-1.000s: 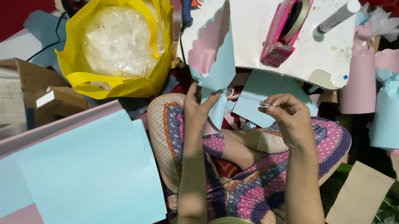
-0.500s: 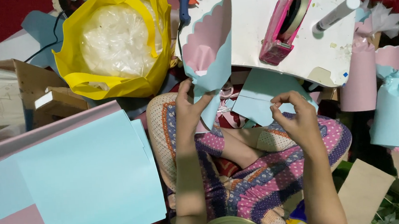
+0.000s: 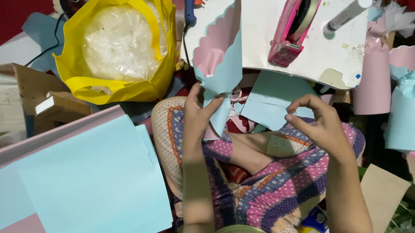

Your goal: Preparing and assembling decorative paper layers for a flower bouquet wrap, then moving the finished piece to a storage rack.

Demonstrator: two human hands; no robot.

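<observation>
Left grip (image 3: 198, 114) — paper cone's (image 3: 220, 57) pinched neck

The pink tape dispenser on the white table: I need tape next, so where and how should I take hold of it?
Take the tape dispenser across its two long flat sides near the middle, coming from above with the right hand, probably. It lies slanted on the white table, its sides bare; the tape roll sits in the open top, so keep fingers off it. The white tube lies close on its right.
</observation>
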